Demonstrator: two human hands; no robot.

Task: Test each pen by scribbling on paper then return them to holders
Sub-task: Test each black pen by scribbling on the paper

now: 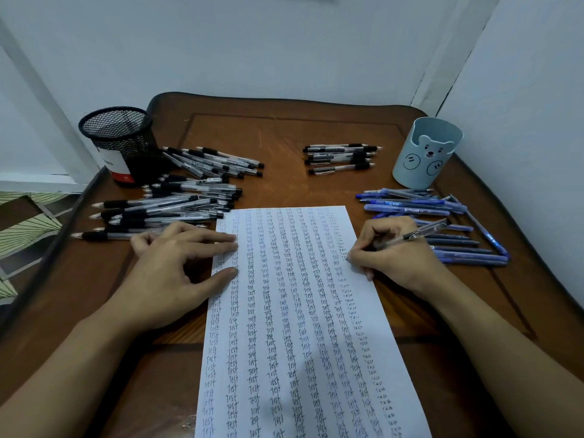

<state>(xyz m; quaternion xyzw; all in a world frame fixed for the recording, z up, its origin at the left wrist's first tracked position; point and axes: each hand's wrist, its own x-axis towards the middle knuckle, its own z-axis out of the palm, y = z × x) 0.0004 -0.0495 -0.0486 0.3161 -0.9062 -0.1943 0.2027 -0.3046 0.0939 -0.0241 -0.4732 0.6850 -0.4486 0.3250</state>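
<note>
White paper (300, 311), crowded with columns of the word "test", lay at the middle of the wooden bench (278, 134). Of the hands, the left hand (177, 270) rested flat on the sheet's nine o'clock edge, fingers straight and spread. The right hand (395, 254), at three o'clock, pinched a clear pen (410, 237) with its tip at the sheet's margin. Black pens (177, 200) lay heaped at ten o'clock beside a black mesh holder (120, 140). A smaller row of pens (341, 158) lay at twelve. Blue pens (442, 222) lay at two o'clock, near a pale blue bear holder (426, 153).

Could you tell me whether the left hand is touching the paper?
Touching. The head view shows the left hand resting its fingers and thumb on the paper at its left edge.
</note>
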